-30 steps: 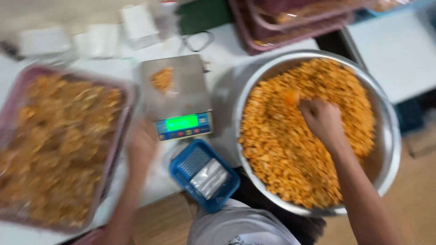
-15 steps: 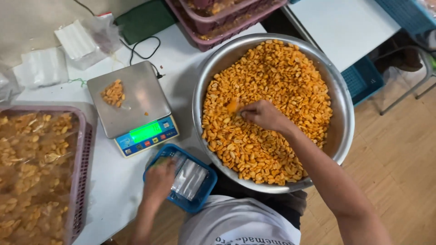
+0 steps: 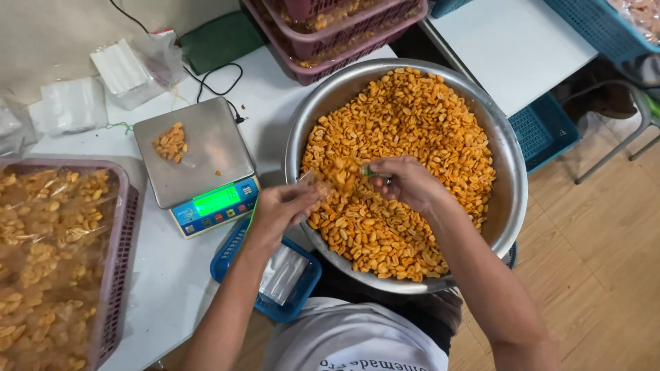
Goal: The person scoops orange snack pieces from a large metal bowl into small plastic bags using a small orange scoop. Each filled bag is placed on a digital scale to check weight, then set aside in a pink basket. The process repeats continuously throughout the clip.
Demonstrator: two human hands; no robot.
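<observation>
A big steel bowl (image 3: 514, 180) full of orange coated nuts (image 3: 419, 117) stands in front of me. My left hand (image 3: 283, 207) holds a small clear bag (image 3: 333, 176) open over the bowl's left side, with some nuts inside it. My right hand (image 3: 407, 183) is at the bag's mouth, closed on a small green scoop (image 3: 369, 172) that is mostly hidden by the fingers. The two hands nearly touch above the nuts.
A digital scale (image 3: 199, 161) with a small nut pile (image 3: 170, 142) sits left of the bowl. A blue basket (image 3: 231, 264) of empty clear bags lies near my body. A purple tray (image 3: 122, 275) of packed nuts is far left, stacked purple trays (image 3: 357, 38) behind, blue crates (image 3: 543, 127) right.
My left hand rose from the blue basket to the bowl, now holding a clear bag. My right hand lifted out of the nuts to the bag's mouth. The view shifted.
</observation>
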